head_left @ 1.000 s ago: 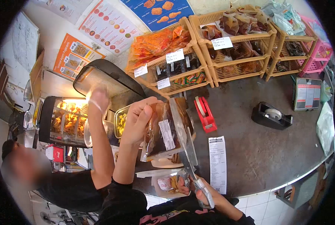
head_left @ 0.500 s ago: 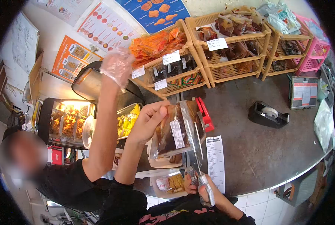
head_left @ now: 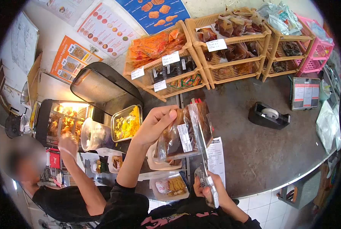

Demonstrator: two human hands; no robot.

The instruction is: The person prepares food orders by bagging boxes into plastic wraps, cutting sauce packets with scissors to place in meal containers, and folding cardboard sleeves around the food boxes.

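Observation:
My left hand (head_left: 157, 124) pinches a clear plastic pouch of dark brown sauce (head_left: 174, 139) by its upper left corner. A white printed label sits on the pouch's front. In my right hand (head_left: 212, 187) are metal scissors (head_left: 204, 162), gripped by the handles. Their blades point upward and lie along the pouch's right side, by its clear edge; whether they have cut through is unclear. Below the pouch are an open box (head_left: 157, 163), mostly covered by it, and another box (head_left: 169, 196) holding fried food and a white wrapped packet.
A co-worker's gloved hand (head_left: 68, 144) is by the lit food warmer (head_left: 42, 126). Tan baskets (head_left: 212, 78) of packets line the back. A tape dispenser (head_left: 269, 116), a tablet (head_left: 305, 93) and a receipt (head_left: 217, 160) lie rightward. A metal tray (head_left: 113, 131) holds yellow food.
The co-worker's gloved hand has moved from the orange packets down and left to the warmer. My left hand and the pouch have shifted slightly right. The scissors stay along the pouch's edge.

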